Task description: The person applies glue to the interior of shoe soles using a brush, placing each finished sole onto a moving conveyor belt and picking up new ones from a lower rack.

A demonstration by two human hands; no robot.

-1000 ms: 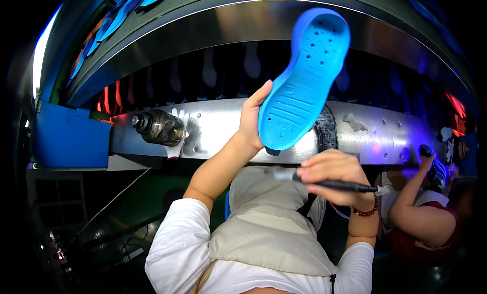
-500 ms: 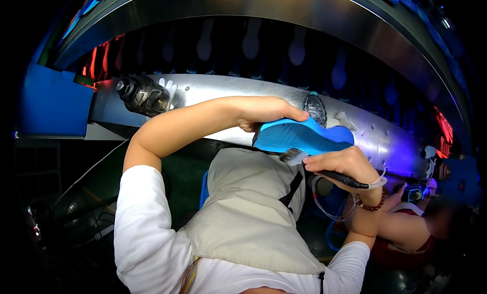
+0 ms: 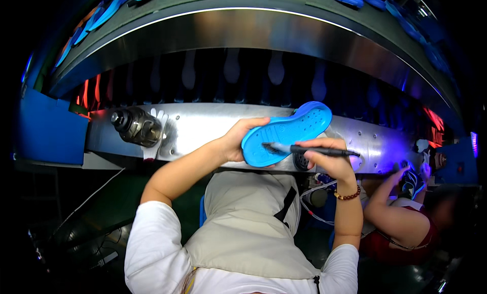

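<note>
My left hand (image 3: 237, 139) grips the heel end of a bright blue shoe sole (image 3: 287, 133), held tilted in front of my chest with its dotted tread side facing me. My right hand (image 3: 327, 158) holds a thin dark brush (image 3: 309, 150) like a pen; the brush tip rests on the sole's surface near the heel. Both hands hover just in front of a long shiny metal machine panel (image 3: 213, 124).
A dark cylindrical motor (image 3: 137, 125) sticks out of the panel at the left. Blue soles (image 3: 109, 10) ride on the curved conveyor above. A blue box (image 3: 48, 126) stands at far left. Another person's arm (image 3: 390, 208) works at the right.
My left hand brought the sole down from high overhead to chest level and turned it. My right hand moved the brush onto the sole.
</note>
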